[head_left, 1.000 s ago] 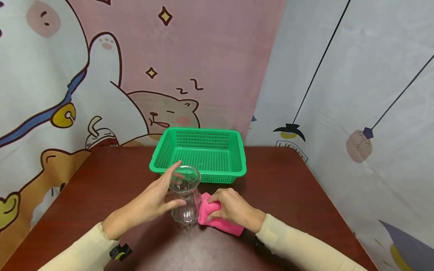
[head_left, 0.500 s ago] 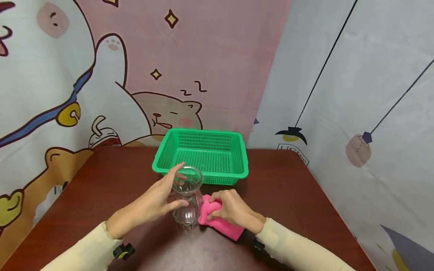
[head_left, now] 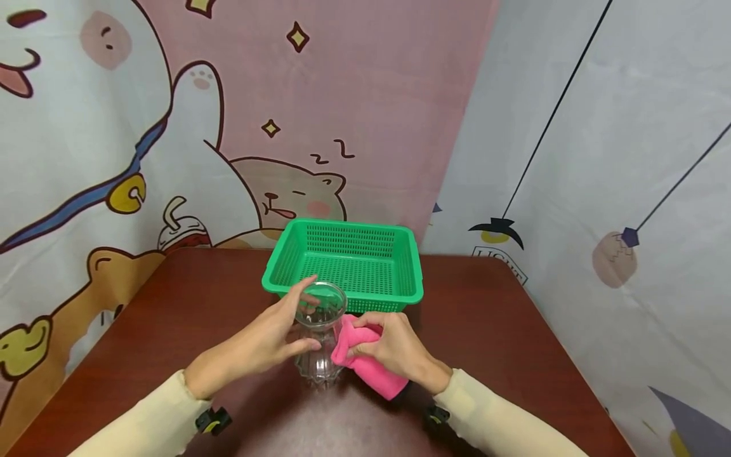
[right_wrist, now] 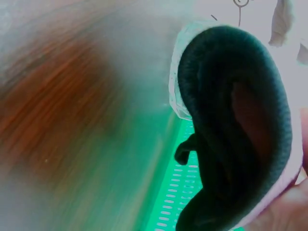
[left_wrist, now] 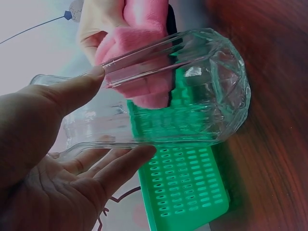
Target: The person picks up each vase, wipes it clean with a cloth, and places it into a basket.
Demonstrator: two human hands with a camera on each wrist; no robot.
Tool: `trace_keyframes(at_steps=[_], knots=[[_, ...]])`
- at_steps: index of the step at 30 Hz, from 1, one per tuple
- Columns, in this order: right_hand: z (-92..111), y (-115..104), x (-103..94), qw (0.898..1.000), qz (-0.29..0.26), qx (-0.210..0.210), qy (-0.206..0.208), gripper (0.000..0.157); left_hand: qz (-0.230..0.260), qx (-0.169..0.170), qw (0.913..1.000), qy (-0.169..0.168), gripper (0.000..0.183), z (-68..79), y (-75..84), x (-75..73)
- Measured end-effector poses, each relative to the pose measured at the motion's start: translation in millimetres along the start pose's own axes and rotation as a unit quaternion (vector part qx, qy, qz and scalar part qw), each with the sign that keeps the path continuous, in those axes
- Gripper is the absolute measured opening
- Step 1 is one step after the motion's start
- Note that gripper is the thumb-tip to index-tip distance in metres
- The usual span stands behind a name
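A clear glass vase (head_left: 321, 369) with a flared rim stands upright on the table in the head view. My left hand (head_left: 257, 339) holds it from the left, thumb on the near side and fingers on the far side, as the left wrist view also shows. On the vase's right, my right hand (head_left: 402, 349) pinches a bunched pink cloth (head_left: 378, 376) and presses it to the glass wall. Through the glass, the cloth (left_wrist: 144, 86) shows in the left wrist view. Its dark underside (right_wrist: 231, 96) fills much of the right wrist view, hiding most of the vase there.
Behind the vase sits a green plastic basket (head_left: 412, 297) with slotted walls, nothing visible inside. The dark red-brown table (head_left: 485, 330) reaches back to a cartoon-printed curtain (head_left: 388, 127). A small black device (head_left: 213, 420) is strapped at the left wrist.
My right hand has moved the pink cloth slightly up the vase's side. The left hand keeps its hold on the vase. The head view has shifted a little.
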State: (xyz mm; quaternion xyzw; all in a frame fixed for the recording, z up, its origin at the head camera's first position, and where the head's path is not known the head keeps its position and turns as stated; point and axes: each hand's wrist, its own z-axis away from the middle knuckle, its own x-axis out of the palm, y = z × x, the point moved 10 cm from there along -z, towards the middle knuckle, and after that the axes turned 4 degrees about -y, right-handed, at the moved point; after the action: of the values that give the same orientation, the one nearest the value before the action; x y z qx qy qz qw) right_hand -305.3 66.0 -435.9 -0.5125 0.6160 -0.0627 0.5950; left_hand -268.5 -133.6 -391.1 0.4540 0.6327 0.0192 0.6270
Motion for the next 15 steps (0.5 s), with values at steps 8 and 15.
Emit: trace_keyframes(at_steps=[8,15], knots=[[-6.1,-4.0,-8.0,0.998,-0.056,-0.009,0.031,0.040,0.003,0.000,1.0000,-0.009,0.115,-1.9,0.6,-1.2],[-8.7,-5.2,-10.8,0.991,-0.122,-0.008,0.054,0.042,0.003,0.001,0.9999,-0.011,0.115,-0.8,0.5,-0.3]])
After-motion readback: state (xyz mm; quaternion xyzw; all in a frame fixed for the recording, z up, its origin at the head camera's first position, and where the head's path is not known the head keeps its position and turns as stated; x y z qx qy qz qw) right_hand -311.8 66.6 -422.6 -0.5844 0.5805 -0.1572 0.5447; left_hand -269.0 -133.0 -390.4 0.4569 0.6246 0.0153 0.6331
